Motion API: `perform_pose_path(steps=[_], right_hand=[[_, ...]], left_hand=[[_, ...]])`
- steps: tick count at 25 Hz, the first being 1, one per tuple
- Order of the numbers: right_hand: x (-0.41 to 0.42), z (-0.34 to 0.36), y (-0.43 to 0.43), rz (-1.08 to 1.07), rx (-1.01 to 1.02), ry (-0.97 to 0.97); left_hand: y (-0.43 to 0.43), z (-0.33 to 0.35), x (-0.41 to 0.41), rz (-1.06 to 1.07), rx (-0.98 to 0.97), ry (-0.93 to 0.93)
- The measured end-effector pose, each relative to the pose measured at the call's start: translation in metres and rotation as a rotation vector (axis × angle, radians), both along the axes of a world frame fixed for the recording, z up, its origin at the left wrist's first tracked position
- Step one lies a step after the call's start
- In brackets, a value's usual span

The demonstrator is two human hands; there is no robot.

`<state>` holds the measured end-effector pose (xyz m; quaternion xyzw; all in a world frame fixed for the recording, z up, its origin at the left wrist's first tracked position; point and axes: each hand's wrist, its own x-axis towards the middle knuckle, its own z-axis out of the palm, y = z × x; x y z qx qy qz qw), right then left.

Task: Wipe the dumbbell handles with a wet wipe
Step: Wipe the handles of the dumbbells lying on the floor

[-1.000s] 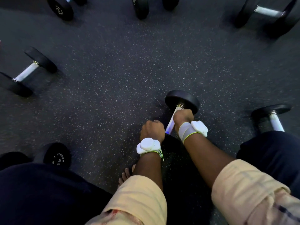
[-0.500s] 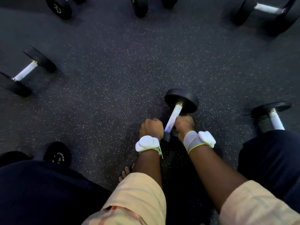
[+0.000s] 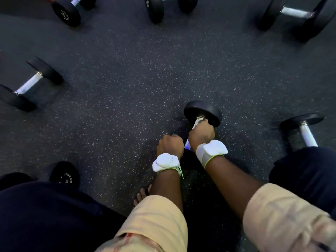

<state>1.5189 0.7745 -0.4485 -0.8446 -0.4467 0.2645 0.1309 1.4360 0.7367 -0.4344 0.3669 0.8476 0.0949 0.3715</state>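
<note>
A black dumbbell point(image 3: 202, 111) with a silver handle lies on the speckled gym floor in front of me. My right hand point(image 3: 201, 134) grips the far end of the handle, right under the far weight head, with a wet wipe point(image 3: 197, 123) showing between the fingers and the bar. My left hand point(image 3: 170, 145) is curled in a fist at the near end of the handle; what it holds is hidden. A short strip of bare handle shows between the two hands. Both wrists wear white bands.
Other dumbbells lie around: one at the left point(image 3: 29, 84), one at the right point(image 3: 305, 130), three along the far edge point(image 3: 294, 15), and one by my left knee point(image 3: 64, 174). My knees and a bare foot point(image 3: 141, 194) are close below.
My right hand slid back to the near end of the handle, then forward again, up to the far weight head. My left hand stayed at the near end.
</note>
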Motion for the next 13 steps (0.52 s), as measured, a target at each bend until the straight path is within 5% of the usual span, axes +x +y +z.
perform_pose_path(steps=[5,10,13], right_hand=[[0.0,-0.005,-0.02,0.068,0.01,-0.009],[0.03,-0.03,-0.01,-0.189,-0.154,0.53],[0.037,-0.03,-0.017,-0.193,-0.216,0.661]], left_hand=[[0.0,-0.004,-0.003,-0.067,-0.005,0.049],[-0.005,0.005,0.002,-0.126,0.032,0.063],[-0.004,0.0,-0.001,-0.087,0.025,0.063]])
